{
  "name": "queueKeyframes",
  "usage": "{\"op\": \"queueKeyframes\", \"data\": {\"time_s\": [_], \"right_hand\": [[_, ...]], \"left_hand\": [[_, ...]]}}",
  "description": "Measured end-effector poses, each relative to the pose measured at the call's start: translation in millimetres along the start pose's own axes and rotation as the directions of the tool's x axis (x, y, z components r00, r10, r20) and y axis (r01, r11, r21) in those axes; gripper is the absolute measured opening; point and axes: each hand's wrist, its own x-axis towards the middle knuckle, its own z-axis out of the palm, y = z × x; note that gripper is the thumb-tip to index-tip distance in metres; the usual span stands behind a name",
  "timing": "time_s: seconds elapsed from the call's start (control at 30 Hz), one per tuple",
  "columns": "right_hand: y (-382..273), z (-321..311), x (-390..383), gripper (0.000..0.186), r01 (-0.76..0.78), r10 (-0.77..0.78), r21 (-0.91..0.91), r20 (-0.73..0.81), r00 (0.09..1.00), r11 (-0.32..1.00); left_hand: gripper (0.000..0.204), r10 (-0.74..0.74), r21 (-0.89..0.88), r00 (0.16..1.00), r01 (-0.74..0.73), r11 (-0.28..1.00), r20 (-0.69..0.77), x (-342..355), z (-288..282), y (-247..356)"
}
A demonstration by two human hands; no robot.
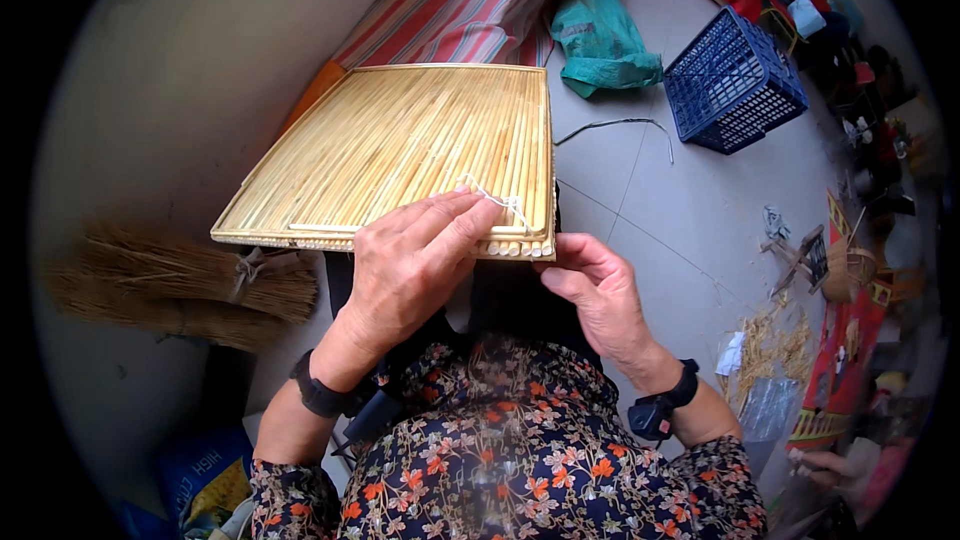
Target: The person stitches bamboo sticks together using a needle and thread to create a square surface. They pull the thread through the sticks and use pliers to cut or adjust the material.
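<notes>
A flat rectangular panel of pale straw stalks (pixel 400 140), edged with thin strips, lies before me, its near edge toward my body. My left hand (pixel 415 255) grips this near edge, fingers together on top and thumb out of sight. By its fingertips a white string (pixel 512 206) is looped around the stalks near the right corner. Cut stalk ends show below the edge there. My right hand (pixel 598 295) is closed in a pinch at the underside of that corner, thumb and forefinger against it. Whatever lies between those fingertips is hidden.
Tied straw bundles (pixel 190 280) lie at the left by the wall. Beyond the panel are a striped cloth (pixel 450 5) and a green plastic bag (pixel 600 35). A blue crate (pixel 733 80), a dark bent strip (pixel 625 123) and loose straw (pixel 780 340) are on the tiled floor at right.
</notes>
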Motion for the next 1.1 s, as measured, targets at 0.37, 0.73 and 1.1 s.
{"op": "queueKeyframes", "data": {"time_s": [0.37, 0.73, 1.1], "right_hand": [[29.5, 43.4, 8.6, 0.03, 0.183, -0.174, 0.301, -0.057, 0.983, 0.936], [88.7, 23.1, 2.9, 0.016, 0.271, -0.293, -0.157, -0.136, 0.946, 0.95], [31.8, 44.8, 13.8, 0.038, 0.293, -0.274, 0.305, -0.104, 0.956, 0.906]], "left_hand": [[0.04, -0.004, 0.001, 1.0, 0.004, 1.0, 0.023, -2.8, -8.8, 10.7], [0.044, -0.05, -0.027, 0.998, 0.051, 0.998, 0.029, 5.7, -15.7, 17.0], [0.056, -0.07, -0.028, 0.995, 0.072, 0.997, 0.073, 13.9, -9.0, 21.5]]}}
